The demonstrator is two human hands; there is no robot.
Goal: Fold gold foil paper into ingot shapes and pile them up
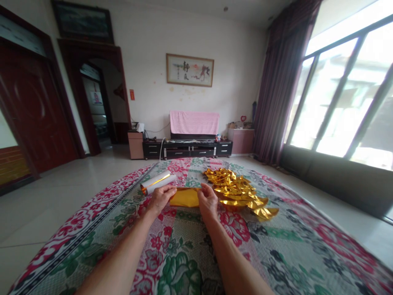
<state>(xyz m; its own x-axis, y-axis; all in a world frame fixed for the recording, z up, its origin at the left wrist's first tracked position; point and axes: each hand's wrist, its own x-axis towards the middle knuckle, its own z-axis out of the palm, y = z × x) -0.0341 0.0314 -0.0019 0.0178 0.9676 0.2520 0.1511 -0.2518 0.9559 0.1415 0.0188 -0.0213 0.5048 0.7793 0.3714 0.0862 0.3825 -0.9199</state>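
A sheet of gold foil paper (pixel 185 198) is stretched between my two hands, a little above the table. My left hand (pixel 161 200) pinches its left end with thumb and fingers. On the other end, my right hand (pixel 208 199) grips the foil with its fingers curled. Just right of that hand lies a heap of folded gold foil pieces (pixel 235 186), shaped like boats with pointed ends. Behind my left hand rests a roll (pixel 158 182) of white-backed sheets with gold showing at its edge.
A flowered cloth (pixel 181 262) covers the round table under my arms. Beyond it stand a low black cabinet (pixel 190 150) and a screen draped with a pink cloth (pixel 194 122). Windows (pixel 334 94) and a dark curtain (pixel 276 82) are on the right.
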